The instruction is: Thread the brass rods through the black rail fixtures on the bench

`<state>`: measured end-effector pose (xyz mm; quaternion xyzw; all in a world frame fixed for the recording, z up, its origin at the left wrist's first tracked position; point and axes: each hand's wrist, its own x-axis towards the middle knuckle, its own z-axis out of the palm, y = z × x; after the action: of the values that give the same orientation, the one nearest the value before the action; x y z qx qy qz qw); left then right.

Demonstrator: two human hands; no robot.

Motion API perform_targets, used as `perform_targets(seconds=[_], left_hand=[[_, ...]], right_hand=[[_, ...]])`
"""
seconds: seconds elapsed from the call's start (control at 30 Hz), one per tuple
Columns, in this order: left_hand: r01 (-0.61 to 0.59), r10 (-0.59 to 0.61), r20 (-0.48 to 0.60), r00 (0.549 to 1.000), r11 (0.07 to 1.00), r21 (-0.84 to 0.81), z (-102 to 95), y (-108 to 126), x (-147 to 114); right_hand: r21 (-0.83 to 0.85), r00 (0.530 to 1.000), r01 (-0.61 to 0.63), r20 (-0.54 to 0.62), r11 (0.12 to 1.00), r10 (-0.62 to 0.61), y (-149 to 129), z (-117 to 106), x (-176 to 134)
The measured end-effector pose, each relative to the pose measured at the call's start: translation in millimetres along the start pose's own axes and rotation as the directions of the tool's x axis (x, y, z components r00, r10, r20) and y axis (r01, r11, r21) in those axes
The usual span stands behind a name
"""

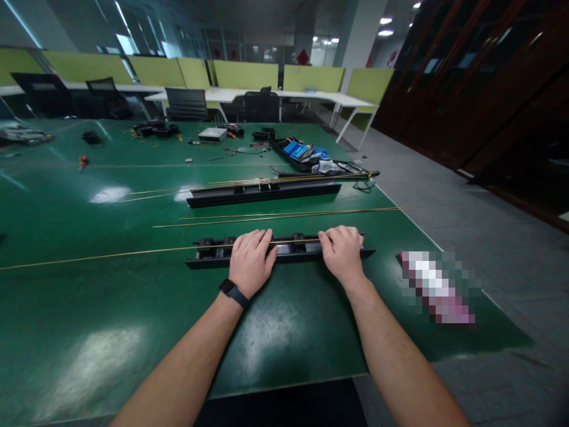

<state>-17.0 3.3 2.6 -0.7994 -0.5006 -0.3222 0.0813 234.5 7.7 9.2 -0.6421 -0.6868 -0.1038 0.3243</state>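
Note:
A long black channel (pixel 293 256) with dark clip-like blocks inside lies across the green table in front of me. My left hand (pixel 251 261), wearing a dark wristband, closes over its middle, fingers across the far wall and thumb on the near side. Near the right end, my right hand (pixel 343 252) grips the channel with curled fingers. A thin brass-coloured rod (pixel 111 254) runs in from the far left, passes under my left hand and reaches my right thumb. Whether the fingers also pinch the rod is hidden.
Behind lies a second black channel (pixel 267 193) with rods along it. Two loose rods (pixel 275 216) lie between the channels. A black tray of blue packets (pixel 297 150), a grey box (pixel 212 135) and scattered parts sit farther back. A pixelated pink-white item (pixel 438 287) lies right.

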Motion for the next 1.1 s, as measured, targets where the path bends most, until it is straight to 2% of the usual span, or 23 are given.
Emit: perform_targets(seconds=[0.3,0.53,0.8,1.1], left_hand=[[0.007,-0.007,-0.017,1.0,1.0,0.009,1.0,0,0],[-0.003,0.003,-0.016,1.0,1.0,0.016,0.5,0,0],[-0.005,0.005,-0.011,1.0,1.0,0.012,1.6,-1,0],[0.004,-0.004,-0.024,1.0,1.0,0.011,1.5,0,-1]], right_hand=[[0.043,1.0,0.011,-0.019,0.999,-0.01,-5,-1,-2],[0.016,0.998,0.048,0.028,0.999,-0.048,-7,1,-2],[-0.033,1.0,0.0,-0.003,0.999,0.0,2,2,-1],[0.013,0.993,0.056,-0.1,0.998,-0.054,-5,-1,-2]])
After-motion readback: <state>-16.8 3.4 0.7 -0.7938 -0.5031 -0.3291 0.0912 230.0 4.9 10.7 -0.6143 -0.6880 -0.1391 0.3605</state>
